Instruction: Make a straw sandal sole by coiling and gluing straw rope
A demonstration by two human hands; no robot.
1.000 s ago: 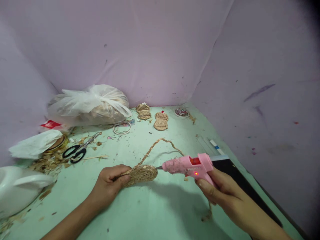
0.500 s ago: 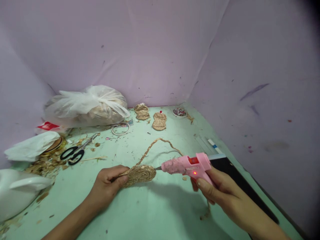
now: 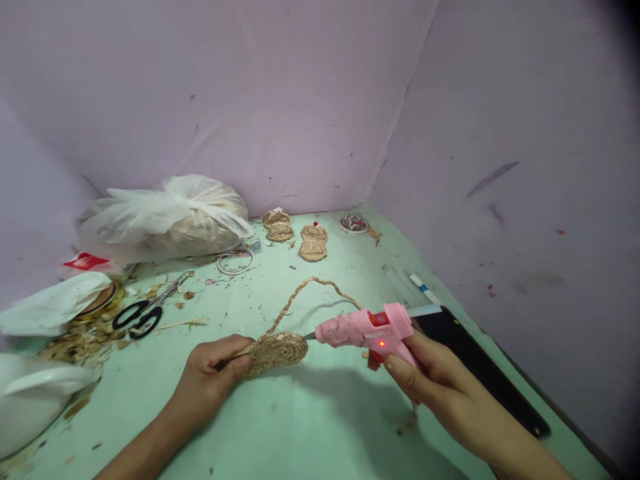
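Observation:
My left hand (image 3: 219, 365) pinches the left end of a coiled, braided straw piece (image 3: 280, 353), holding it tilted above the green table. From that coil a loose straw braid (image 3: 300, 288) arches up and to the right, passing behind a pink hot glue gun (image 3: 357, 328). My right hand (image 3: 425, 370) is wrapped around the glue gun's handle. Its metal nozzle meets or nearly touches the right edge of the coil. A red light glows on the gun's side, and a clear glue stick (image 3: 425, 311) sticks out of its back.
Black-handled scissors (image 3: 145, 313) lie at the left among straw scraps, near a white jug (image 3: 35, 403). Behind them sits a stuffed plastic bag (image 3: 170, 220). Two straw pieces, one here (image 3: 313, 244), and a dish of beads (image 3: 353, 223) are at the back. A black flat object (image 3: 493, 373) lies right.
The whole view has shifted slightly, so most things appear a little further left. Both hands keep their holds, and the nozzle stays at the coil's right edge.

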